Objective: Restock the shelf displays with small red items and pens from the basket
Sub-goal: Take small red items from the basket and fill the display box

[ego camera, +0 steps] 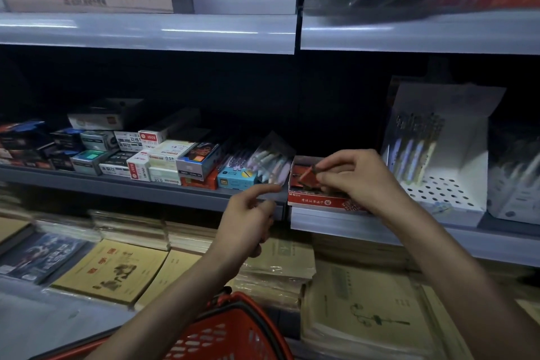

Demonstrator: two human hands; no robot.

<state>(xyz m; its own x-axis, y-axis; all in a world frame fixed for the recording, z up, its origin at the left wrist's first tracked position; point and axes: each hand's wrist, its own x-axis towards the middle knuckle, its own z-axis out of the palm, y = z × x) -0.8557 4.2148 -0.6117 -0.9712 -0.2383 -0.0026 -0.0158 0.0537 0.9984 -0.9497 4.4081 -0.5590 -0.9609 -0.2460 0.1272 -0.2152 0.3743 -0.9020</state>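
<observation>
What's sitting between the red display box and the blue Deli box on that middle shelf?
In the head view, a clear packet of pastel pens leans between the red display box and the blue box.

Showing red with white lettering along the front: open display box [321, 202] on the grey shelf [140, 187]. Showing red with a dark end: small item [309, 174] pinched above that box. Glowing red with a slotted, perforated pattern: basket [233, 330] at bottom. Standing white with a grid of round black holes: pen stand [444, 193], holding pens [409, 155] in pale lilac and cream. Showing pastel mint and pink through clear wrap: pen pack [270, 164]. Lying light blue with a yellow spot: small carton [236, 180]. Lying tan-yellow with red and dark brown characters: exercise book [112, 272]. Lying pale yellow with a green line drawing: booklet [368, 318].
</observation>
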